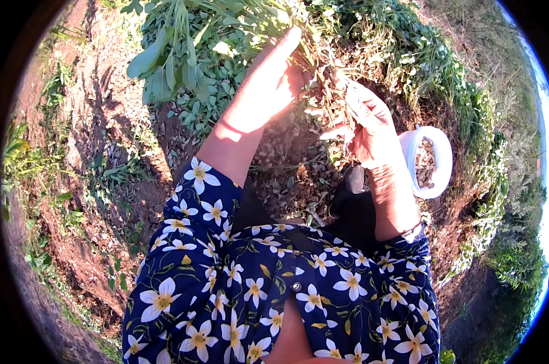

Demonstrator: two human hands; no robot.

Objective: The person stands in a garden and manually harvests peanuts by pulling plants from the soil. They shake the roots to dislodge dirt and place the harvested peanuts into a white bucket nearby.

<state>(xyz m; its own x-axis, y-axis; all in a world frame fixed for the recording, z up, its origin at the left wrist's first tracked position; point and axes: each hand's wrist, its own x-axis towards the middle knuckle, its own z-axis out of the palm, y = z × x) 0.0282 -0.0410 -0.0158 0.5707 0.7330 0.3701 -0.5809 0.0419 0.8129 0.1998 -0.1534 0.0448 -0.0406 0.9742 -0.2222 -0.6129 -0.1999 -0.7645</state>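
My left hand [273, 82] is closed round the stems of an uprooted peanut plant [315, 53], its thumb lying along them. Broad green leaves [159, 73] spread out above and to the left of that wrist. Tangled roots with pale pods [330, 106] hang on the plant's near side, between my hands. My right hand [370, 124] pinches at these roots from the right, fingers bent; what exactly lies between its fingertips is too small to tell. Strong sunlight washes out part of both hands.
A white bucket [410, 145] partly filled with peanut pods [425, 162] stands beside my right forearm. Heaped cut plants [401, 45] lie beyond my hands and curve down the right side. A dark shoe [346, 188] shows below my right hand. Bare reddish soil [98, 103] with dry leaves stretches left.
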